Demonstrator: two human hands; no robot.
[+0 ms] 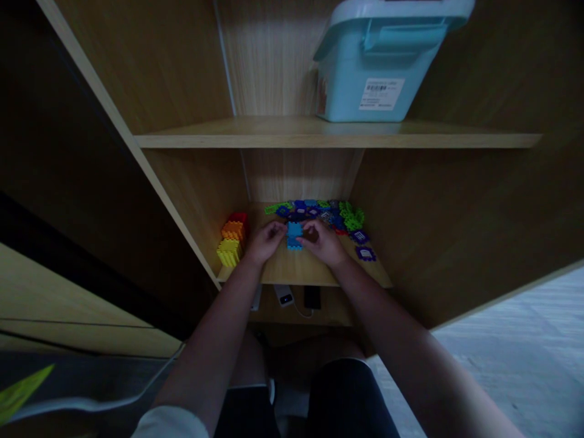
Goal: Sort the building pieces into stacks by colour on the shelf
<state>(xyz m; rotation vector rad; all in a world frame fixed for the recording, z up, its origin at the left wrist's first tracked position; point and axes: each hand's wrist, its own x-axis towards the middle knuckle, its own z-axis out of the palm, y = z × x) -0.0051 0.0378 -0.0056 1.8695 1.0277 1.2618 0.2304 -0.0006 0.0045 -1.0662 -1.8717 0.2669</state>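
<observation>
My left hand (267,240) and right hand (323,242) pinch light-blue block stack (294,235) between them on lower shelf (301,271); yellow, orange, red stacks (232,238) left; loose blocks (326,214) behind

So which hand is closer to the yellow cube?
Left. The left hand is just right of the yellow cube; the right hand is farther off, beyond the blue block both hands grip.

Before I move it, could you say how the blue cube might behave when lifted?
The blue cube looks built from snapped-together tiles, so probably light and stiff. Flat faces suggest sliding, not rolling; squeezing might pop its joints.
</observation>
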